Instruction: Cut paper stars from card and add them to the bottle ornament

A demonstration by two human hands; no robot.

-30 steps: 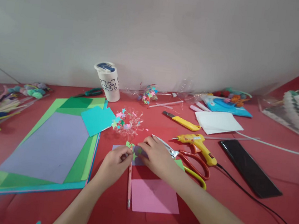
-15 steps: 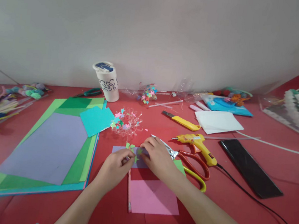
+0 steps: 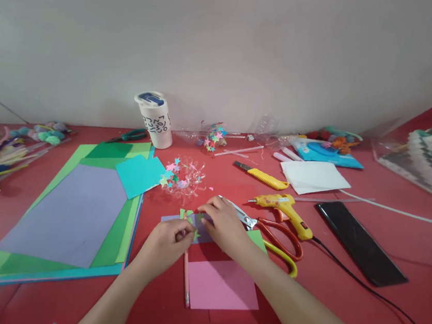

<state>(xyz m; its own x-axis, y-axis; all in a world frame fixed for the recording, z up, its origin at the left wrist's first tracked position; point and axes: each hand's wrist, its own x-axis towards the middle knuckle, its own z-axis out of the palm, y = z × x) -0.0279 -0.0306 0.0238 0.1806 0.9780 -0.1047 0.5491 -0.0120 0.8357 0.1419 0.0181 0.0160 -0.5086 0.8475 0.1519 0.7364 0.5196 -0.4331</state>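
Note:
My left hand point(image 3: 171, 240) is closed in a pinch, with a small green paper star point(image 3: 196, 236) at its fingertips. Opposite it, my right hand point(image 3: 224, 228) bends over a strip of purple paper point(image 3: 170, 218), thumb and forefinger close around a small green bit that they partly hide. More green scraps point(image 3: 185, 213) lie at the strip's upper edge. A pink pencil point(image 3: 186, 278) runs down from under my left hand, along a pink paper sheet point(image 3: 223, 285). Scissors point(image 3: 279, 237) with red and yellow handles rest beside my right hand, near a green paper piece point(image 3: 257, 239).
Stacked colored sheets point(image 3: 65, 212) cover the left side. Behind are a white tumbler point(image 3: 156, 121) and star-trimmed clear curls point(image 3: 183, 176). At right lie a yellow cutter point(image 3: 263, 177), a corded glue gun point(image 3: 286, 209), a phone point(image 3: 360, 243) and white paper point(image 3: 315, 177).
My right hand has shifted slightly left, its fingers closer to the left hand. The left hand stays nearly in place, still pinched. The view has moved a little.

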